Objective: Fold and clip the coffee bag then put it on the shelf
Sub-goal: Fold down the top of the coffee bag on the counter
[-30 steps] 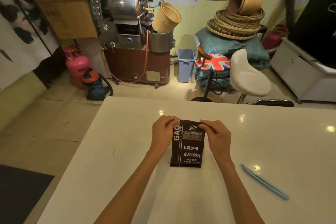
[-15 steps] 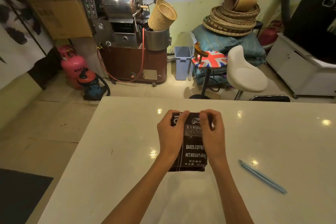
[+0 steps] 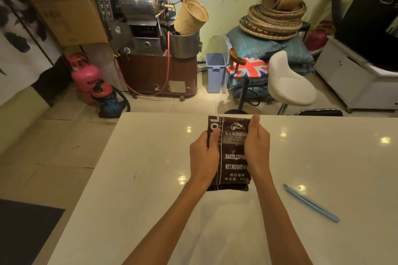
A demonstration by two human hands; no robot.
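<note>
White tabletop (image 3: pixel 133 178) fills the near view, and the coffee bag (image 3: pixel 233 153) is gripped at its sides by the left hand (image 3: pixel 204 157) and right hand (image 3: pixel 256 146). A flat, even top fold is wanted first, with the blue clip (image 3: pixel 311 202), lying near right, reached afterwards.

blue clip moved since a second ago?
No. The blue clip lies at the same spot and angle on the white table, right of the coffee bag; its small shift in the frame matches the table's, so the camera moved.
</note>
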